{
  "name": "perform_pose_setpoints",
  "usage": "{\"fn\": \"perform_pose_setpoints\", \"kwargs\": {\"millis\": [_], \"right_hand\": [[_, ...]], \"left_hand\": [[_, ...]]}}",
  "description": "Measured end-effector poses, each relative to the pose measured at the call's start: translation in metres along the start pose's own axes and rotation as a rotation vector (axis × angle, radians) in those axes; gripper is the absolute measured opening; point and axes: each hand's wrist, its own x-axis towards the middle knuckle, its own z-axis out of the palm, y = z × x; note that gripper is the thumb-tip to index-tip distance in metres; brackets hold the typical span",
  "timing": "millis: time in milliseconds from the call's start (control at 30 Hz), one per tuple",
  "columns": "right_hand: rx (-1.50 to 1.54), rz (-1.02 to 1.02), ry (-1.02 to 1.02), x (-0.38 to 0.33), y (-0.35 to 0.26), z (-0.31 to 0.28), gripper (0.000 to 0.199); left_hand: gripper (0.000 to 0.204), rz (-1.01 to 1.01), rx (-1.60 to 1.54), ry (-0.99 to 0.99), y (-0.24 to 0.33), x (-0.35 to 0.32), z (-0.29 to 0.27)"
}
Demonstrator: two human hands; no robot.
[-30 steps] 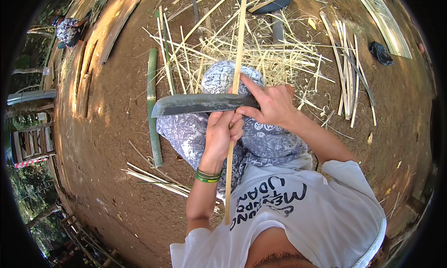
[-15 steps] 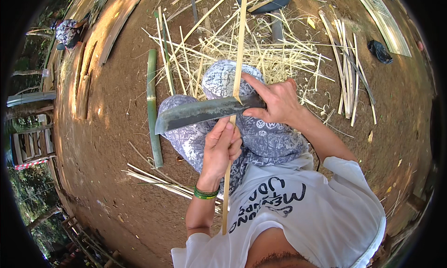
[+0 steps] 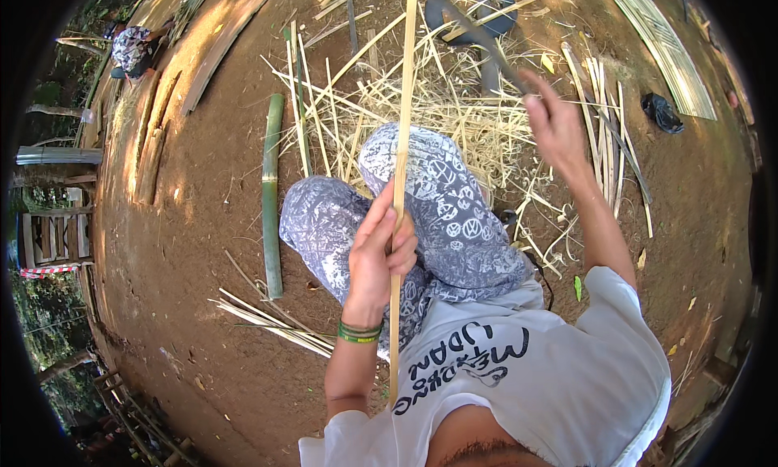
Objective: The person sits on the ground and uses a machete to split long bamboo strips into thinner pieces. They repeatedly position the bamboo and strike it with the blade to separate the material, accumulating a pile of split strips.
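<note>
My left hand (image 3: 379,254) is closed round a long, pale bamboo strip (image 3: 407,86), which runs upright from my chest past my knees to the top edge. Out to the right, my right hand (image 3: 556,133) grips a machete, its handle mostly hidden by the fingers. The dark machete blade (image 3: 489,44) points up and left, smeared by motion, and is apart from the strip. Under the strip are my knees in grey patterned trousers (image 3: 438,183).
Thin bamboo shavings (image 3: 470,114) and loose strips lie beyond my knees. A green bamboo pole (image 3: 271,199) lies to the left, near a small bundle of strips (image 3: 279,325). More strips (image 3: 604,126) and a black plastic bag (image 3: 662,113) lie right. Another person (image 3: 132,49) is far left.
My right hand has swung the machete off the strip, forward and to the right. The left hand still holds the strip, now more upright, with its raised sliver no longer seen.
</note>
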Motion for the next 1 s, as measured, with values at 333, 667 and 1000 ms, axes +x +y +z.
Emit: {"fn": "perform_pose_setpoints", "kwargs": {"millis": [333,667,1000], "right_hand": [[-0.117,-0.356,-0.266,-0.04,-0.076,0.065,0.083],[-0.147,-0.448,-0.213,-0.038,-0.059,0.072,0.082],[-0.197,-0.584,-0.197,-0.029,-0.046,0.056,0.088]], "left_hand": [[0.024,-0.046,-0.06,-0.061,-0.003,0.045,0.01],[0.035,-0.041,0.141,0.04,-0.003,0.01,0.011],[0.044,-0.069,0.146,-0.032,-0.012,-0.006,0.007]]}}
